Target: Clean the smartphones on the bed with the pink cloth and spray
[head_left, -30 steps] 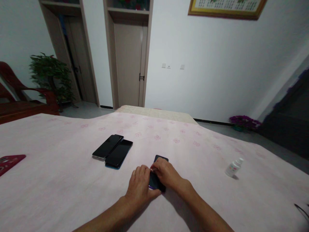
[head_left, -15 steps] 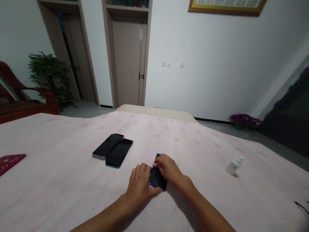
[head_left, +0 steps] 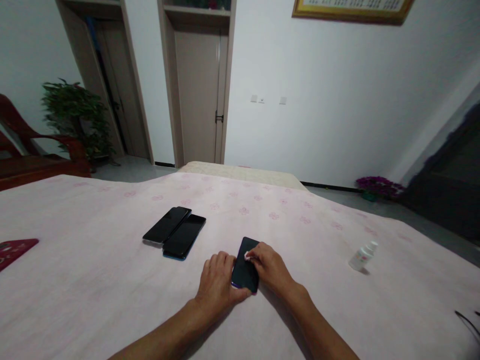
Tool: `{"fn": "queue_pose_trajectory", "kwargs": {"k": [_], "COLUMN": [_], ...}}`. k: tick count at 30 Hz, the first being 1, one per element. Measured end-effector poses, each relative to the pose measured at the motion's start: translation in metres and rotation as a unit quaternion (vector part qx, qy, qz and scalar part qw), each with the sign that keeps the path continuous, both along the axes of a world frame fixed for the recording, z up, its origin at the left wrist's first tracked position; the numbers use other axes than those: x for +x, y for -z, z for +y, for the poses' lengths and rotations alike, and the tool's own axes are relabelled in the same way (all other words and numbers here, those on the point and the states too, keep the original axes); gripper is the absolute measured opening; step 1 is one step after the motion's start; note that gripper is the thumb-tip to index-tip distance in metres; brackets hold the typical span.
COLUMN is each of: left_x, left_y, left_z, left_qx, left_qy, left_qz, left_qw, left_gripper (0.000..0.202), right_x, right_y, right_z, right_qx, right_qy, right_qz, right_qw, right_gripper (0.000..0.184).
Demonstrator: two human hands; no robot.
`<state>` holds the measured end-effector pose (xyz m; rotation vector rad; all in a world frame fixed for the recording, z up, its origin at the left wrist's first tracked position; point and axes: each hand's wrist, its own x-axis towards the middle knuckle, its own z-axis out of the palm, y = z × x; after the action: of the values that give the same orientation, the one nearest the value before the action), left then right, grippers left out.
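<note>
A dark smartphone (head_left: 243, 272) lies screen up on the pink flowered cloth, in front of me. Along its left side and bottom edge rests my left hand (head_left: 219, 280), fingers and thumb gripping the phone's edges. My right hand (head_left: 268, 262) is over the phone's right side and pinches a small whitish-pink wad (head_left: 247, 256), perhaps tissue or cloth, against the screen. To the left lie two more phones, one black (head_left: 167, 226) and one with a blue edge (head_left: 185, 236), side by side with dark screens.
A small white bottle (head_left: 362, 256) stands on the cloth (head_left: 300, 310) to the right. At the far left is a red phone or case (head_left: 17, 251). A black cable (head_left: 467, 321) lies at the right edge. A wooden chair (head_left: 45, 155) stands beyond, left.
My right hand has shifted slightly right and down across the screen with the wad, uncovering more of the phone's top. My left hand keeps its place.
</note>
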<state>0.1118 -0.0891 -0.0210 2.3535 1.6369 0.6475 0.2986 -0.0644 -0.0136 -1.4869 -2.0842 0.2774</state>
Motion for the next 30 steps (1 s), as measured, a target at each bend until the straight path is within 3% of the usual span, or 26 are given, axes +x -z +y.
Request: {"fn": "queue_pose_trajectory", "kwargs": {"k": [3, 5, 7, 11, 17, 25, 30], "left_x": [0.001, 0.003, 0.005, 0.015, 0.033, 0.014, 0.009], "left_y": [0.000, -0.002, -0.005, -0.015, -0.020, -0.001, 0.002], "left_z": [0.000, 0.001, 0.005, 0.021, 0.042, 0.050, 0.058], "left_qx": [-0.012, -0.019, -0.025, -0.039, -0.034, -0.029, -0.037], "left_qy": [0.000, -0.004, -0.010, 0.000, -0.013, -0.012, -0.012], "left_qz": [0.008, 0.008, 0.010, 0.058, 0.104, 0.018, 0.000], "left_qw": [1.000, 1.000, 1.000, 0.998, 0.994, 0.999, 0.999], "left_gripper": [0.057, 0.057, 0.058, 0.064, 0.050, 0.037, 0.037], "right_x": [-0.004, -0.003, 0.003, 0.017, 0.020, 0.011, 0.009], "right_y": [-0.008, -0.012, -0.012, -0.004, -0.002, 0.009, 0.008], "right_z": [-0.004, -0.002, 0.005, 0.026, 0.052, 0.054, 0.042], "right_qx": [-0.067, -0.095, -0.072, 0.007, 0.072, 0.036, 0.049], "right_qy": [-0.089, -0.103, -0.047, 0.132, 0.157, 0.133, -0.014], "right_qz": [0.036, 0.072, 0.109, 0.108, 0.082, 0.011, 0.005], "right_qw": [0.993, 0.987, 0.990, 0.985, 0.981, 0.990, 0.999], "right_gripper": [0.025, 0.022, 0.017, 0.017, 0.021, 0.016, 0.022]}}
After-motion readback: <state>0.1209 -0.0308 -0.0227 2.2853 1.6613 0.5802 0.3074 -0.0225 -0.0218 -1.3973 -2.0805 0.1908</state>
